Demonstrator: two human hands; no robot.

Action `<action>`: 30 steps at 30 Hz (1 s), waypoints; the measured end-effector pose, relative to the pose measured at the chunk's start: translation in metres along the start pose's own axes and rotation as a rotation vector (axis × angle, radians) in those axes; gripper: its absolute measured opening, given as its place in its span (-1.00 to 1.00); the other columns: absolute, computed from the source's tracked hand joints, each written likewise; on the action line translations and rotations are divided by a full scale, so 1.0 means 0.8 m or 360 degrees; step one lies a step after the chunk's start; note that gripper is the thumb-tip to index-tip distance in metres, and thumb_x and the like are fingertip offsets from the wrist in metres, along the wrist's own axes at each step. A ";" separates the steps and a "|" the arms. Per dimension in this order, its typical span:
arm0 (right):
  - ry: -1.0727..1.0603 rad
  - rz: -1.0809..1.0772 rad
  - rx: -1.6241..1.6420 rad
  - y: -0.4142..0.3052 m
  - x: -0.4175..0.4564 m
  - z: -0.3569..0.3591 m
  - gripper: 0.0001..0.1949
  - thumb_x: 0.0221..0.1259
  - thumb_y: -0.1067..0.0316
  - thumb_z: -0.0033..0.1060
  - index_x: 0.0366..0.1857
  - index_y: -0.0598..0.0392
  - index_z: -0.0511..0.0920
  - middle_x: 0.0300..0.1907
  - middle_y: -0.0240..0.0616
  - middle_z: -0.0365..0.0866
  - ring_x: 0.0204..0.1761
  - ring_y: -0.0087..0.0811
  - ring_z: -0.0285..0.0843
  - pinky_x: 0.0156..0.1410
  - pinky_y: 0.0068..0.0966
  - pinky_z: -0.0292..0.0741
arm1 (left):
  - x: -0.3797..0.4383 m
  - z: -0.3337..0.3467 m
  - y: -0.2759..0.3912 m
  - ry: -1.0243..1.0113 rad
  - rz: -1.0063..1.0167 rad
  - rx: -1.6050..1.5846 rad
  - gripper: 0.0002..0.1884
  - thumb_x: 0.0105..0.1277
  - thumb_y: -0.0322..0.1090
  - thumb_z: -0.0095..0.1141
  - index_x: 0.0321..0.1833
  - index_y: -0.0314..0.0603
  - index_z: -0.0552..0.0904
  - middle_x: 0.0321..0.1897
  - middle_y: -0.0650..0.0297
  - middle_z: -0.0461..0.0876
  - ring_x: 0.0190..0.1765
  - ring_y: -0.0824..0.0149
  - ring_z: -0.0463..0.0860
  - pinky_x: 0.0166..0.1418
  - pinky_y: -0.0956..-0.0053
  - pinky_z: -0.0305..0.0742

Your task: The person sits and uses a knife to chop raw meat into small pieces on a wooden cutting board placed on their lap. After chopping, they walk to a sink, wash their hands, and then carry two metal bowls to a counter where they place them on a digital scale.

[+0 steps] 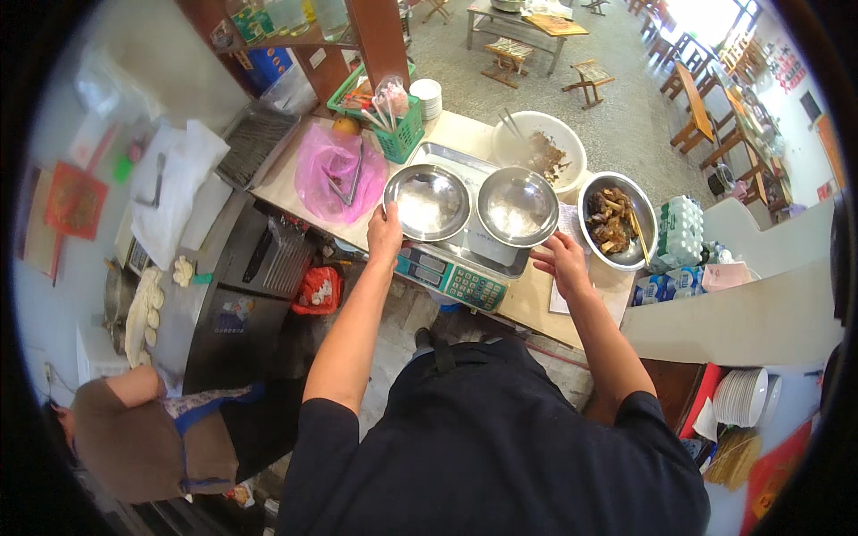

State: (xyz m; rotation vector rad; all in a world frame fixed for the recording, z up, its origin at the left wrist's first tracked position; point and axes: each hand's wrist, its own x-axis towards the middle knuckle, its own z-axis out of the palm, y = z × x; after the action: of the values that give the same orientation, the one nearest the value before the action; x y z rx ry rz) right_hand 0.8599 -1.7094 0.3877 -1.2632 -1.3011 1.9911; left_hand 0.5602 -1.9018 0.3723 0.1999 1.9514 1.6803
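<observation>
Two round stainless-steel plates lie side by side on the steel pan of a digital counter scale. On the left plate, my left hand grips the near-left rim, thumb uppermost and fingers partly hidden below. My right hand is at the near-right edge of the right plate. Its fingers are spread; whether a fingertip touches the rim is hard to tell. Both plates look bare and shiny. Beyond them a white bowl holds shredded brown food and tongs. A steel bowl contains meaty bones with chopsticks.
A pink plastic bag with metal tongs on it and a green basket occupy the counter's left. Small white dishes are stacked behind. At lower left a person stands by a worktop with dough. Wrapped bottles stand right.
</observation>
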 end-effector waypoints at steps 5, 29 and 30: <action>0.0080 0.0048 -0.0041 0.019 -0.048 0.001 -0.38 0.48 0.27 0.15 0.49 0.34 0.21 0.25 0.01 0.56 -0.12 -0.15 0.82 -0.19 -0.43 0.72 | 0.035 -0.031 -0.036 -0.0034 0.0333 0.0214 -0.59 0.51 -0.16 0.14 0.28 -0.26 0.58 -0.06 0.13 0.70 -0.11 0.24 0.72 -0.32 0.33 0.73; -0.0158 -0.0223 -0.1282 0.188 -0.043 0.006 -0.20 0.20 0.18 0.43 0.43 0.42 0.25 0.21 0.19 0.59 0.18 -0.04 0.67 0.25 -0.21 0.58 | -0.589 -0.273 -0.502 -0.0250 -0.0725 0.1423 -0.56 0.46 -0.06 -0.01 -0.17 -0.38 0.72 -0.19 -0.16 0.74 -0.17 -0.05 0.77 0.00 0.07 0.63; -0.0191 -0.0236 -0.1211 0.186 -0.043 0.017 -0.24 0.14 0.21 0.49 0.35 0.38 0.30 0.24 0.20 0.54 0.21 -0.02 0.63 0.26 -0.19 0.57 | -0.598 -0.268 -0.488 -0.0320 -0.0609 0.1517 -0.57 0.45 -0.07 0.01 -0.13 -0.39 0.73 -0.22 -0.15 0.75 -0.20 -0.02 0.77 -0.02 0.11 0.64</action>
State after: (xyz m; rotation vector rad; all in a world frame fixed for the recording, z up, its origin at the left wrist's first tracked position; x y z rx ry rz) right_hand 0.8811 -1.8099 0.2738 -1.2982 -2.2653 1.5194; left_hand 0.9471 -2.3854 0.1629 0.2984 2.2905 0.3905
